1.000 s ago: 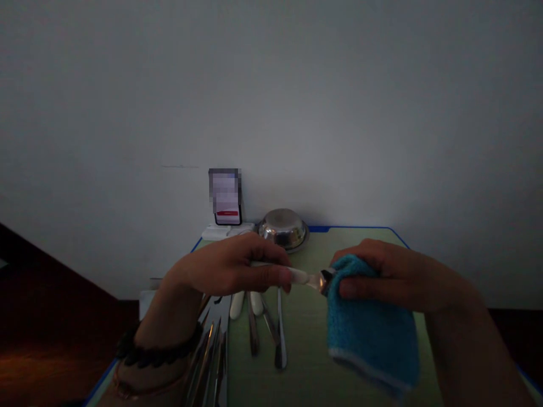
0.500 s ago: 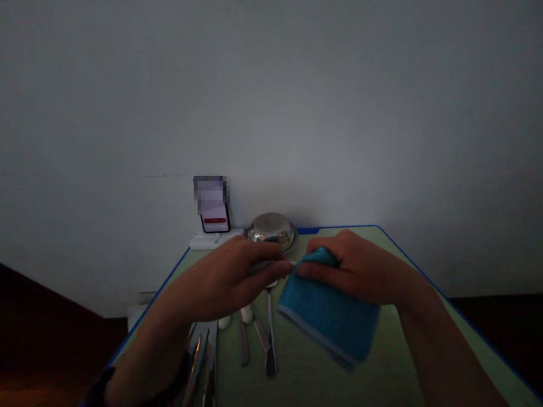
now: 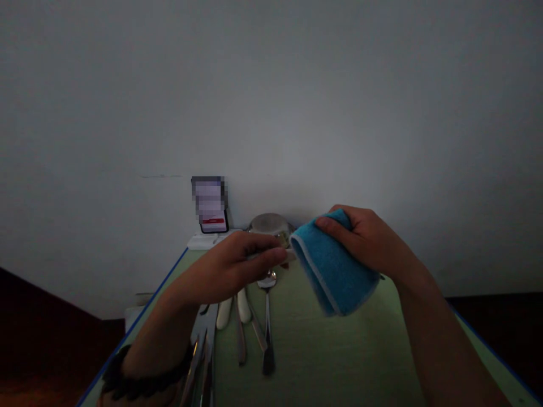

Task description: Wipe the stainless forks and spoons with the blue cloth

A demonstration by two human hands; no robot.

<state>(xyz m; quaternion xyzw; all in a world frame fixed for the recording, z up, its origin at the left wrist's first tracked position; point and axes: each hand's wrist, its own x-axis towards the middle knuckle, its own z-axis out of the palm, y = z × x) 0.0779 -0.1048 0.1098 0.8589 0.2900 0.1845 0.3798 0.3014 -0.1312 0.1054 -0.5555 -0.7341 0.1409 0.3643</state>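
Note:
My left hand (image 3: pixel 237 260) is closed, thumb against fingers, on a thin utensil with a pale handle (image 3: pixel 290 254); its kind cannot be made out. A folded blue cloth (image 3: pixel 339 271) with a whitish edge hangs from my right hand (image 3: pixel 360 232), which grips it and covers the utensil's far part. A small dark tip (image 3: pixel 382 277) shows just right of the cloth. Below my left hand, a metal spoon (image 3: pixel 268 316) lies on the green table (image 3: pixel 339 362), beside several other utensils, two with white handle ends (image 3: pixel 224 314).
An overturned metal bowl (image 3: pixel 267 222) sits at the table's back, partly behind my left hand. Left of it a phone (image 3: pixel 214 222) leans upright on a white stand (image 3: pixel 201 242) near the wall (image 3: pixel 271 113). Shiny cutlery (image 3: pixel 206 367) lies along the left side.
My right hand and the cloth have risen and moved slightly right, away from my left hand. More of the pale handle and the spoon's bowl now show.

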